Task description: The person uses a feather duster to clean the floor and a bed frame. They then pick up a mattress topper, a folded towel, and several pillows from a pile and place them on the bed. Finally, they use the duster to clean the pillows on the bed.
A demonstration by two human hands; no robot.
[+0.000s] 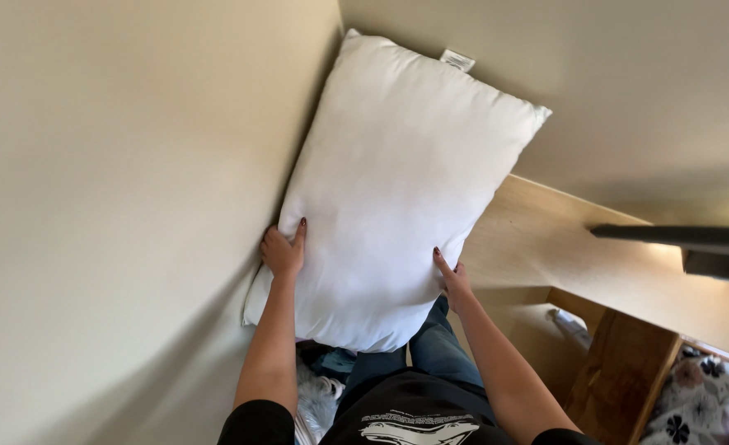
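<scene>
both hands grip a bare white pillow [397,189], left hand [283,251] on its left edge, right hand [453,280] on the right edge, held up against the wall corner [331,49], no case on yet; wooden desk [546,239] beside

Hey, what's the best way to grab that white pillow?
Grip the white pillow by its two long side edges near the lower end, one hand from each side, as the left hand and right hand hold it. It is wide, soft and floppy, so one hand would probably let it sag.
</scene>
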